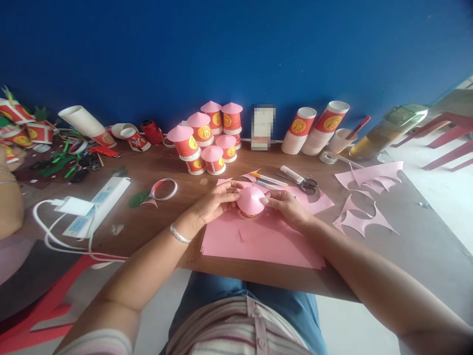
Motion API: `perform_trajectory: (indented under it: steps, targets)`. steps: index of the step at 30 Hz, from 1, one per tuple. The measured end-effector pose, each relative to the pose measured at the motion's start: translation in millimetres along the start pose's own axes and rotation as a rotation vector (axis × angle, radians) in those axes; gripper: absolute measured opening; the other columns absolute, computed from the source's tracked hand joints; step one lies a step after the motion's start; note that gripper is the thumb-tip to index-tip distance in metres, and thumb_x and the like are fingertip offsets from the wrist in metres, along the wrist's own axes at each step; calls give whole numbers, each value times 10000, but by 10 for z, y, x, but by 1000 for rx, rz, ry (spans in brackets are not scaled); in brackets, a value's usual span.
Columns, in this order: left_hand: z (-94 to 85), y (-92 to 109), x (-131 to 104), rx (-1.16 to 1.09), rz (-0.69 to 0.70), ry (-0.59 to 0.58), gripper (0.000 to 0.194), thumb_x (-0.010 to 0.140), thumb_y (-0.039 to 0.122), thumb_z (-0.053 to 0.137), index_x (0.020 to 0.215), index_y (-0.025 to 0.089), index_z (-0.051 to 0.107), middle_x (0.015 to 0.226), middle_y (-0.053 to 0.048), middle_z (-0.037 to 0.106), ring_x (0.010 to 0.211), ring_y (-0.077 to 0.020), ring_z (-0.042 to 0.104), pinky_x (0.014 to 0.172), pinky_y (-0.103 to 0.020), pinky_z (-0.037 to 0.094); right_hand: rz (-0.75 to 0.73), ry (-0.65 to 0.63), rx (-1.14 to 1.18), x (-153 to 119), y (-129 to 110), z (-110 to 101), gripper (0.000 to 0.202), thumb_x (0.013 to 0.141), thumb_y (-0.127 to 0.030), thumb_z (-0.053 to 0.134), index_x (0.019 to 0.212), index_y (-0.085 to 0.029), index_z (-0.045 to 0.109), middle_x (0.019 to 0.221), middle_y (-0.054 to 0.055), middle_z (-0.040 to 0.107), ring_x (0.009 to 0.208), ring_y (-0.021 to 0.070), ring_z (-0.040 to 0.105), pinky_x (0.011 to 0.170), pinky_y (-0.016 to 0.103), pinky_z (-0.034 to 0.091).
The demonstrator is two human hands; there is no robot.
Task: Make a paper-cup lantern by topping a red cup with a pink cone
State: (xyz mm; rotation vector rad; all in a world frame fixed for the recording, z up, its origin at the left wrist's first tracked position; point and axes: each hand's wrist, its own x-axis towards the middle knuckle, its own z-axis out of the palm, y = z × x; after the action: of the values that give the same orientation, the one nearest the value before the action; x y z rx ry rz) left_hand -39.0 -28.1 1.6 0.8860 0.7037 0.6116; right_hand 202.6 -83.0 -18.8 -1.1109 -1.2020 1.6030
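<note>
A pink paper cone (251,199) sits over a short red paper cup (248,215), whose lower edge alone shows beneath it. My left hand (218,197) grips the cone's left rim between thumb and fingers. On the opposite side, my right hand (286,204) pinches the rim with thumb and forefinger. Under both lie stacked sheets of pink paper (266,241). Just beyond the hands are an orange marker (269,179), a white glue bottle (291,174) and black-handled scissors (308,185).
Several cone-topped red cups (212,158) stand near the blue wall. Two stacks of paper cups (298,130) lean right of them. A power strip (98,204) with white cables lies left. Pink scraps (364,217) and a large bottle (386,130) are right. Another person's arm (11,207) shows far left.
</note>
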Motion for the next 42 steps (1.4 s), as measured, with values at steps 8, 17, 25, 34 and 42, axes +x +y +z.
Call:
perform_trajectory:
  steps: [8, 17, 25, 34, 42]
  targets:
    - [35, 42, 30, 82, 67, 60, 416, 752, 434, 904, 974, 141, 709, 836, -4, 630, 711, -106, 561, 660, -241, 452, -6, 61, 42, -12, 0, 18, 591, 749, -749, 824, 672, -196, 629, 659, 9, 598, 636, 152, 523, 634, 328, 385]
    - [137, 223, 169, 359, 3, 55, 561, 707, 637, 873, 830, 151, 621, 738, 28, 526, 633, -91, 457, 596, -248, 317, -5, 100, -13, -17, -4, 27, 578, 676, -721, 885, 664, -200, 636, 642, -25, 546, 624, 128, 439, 633, 319, 298]
    - [173, 223, 218, 419, -27, 30, 523, 725, 618, 854, 842, 158, 633, 703, 30, 516, 607, -90, 425, 576, -256, 251, 2, 98, -5, -8, 25, 17, 512, 704, -666, 895, 693, -202, 679, 661, -22, 570, 649, 137, 461, 668, 330, 303]
    - [197, 196, 204, 417, -5, 40, 521, 710, 609, 861, 830, 158, 629, 741, 10, 574, 646, -104, 490, 598, -246, 308, 22, 70, 17, 1, 18, 61, 518, 707, -663, 892, 665, -201, 663, 616, -31, 557, 611, 124, 449, 646, 321, 323]
    - [172, 195, 198, 453, 37, 16, 483, 703, 578, 870, 801, 170, 631, 719, 18, 527, 619, -96, 416, 547, -253, 240, 30, 74, 25, 7, 4, 84, 522, 683, -675, 891, 659, -206, 664, 622, -13, 584, 625, 139, 471, 639, 317, 355]
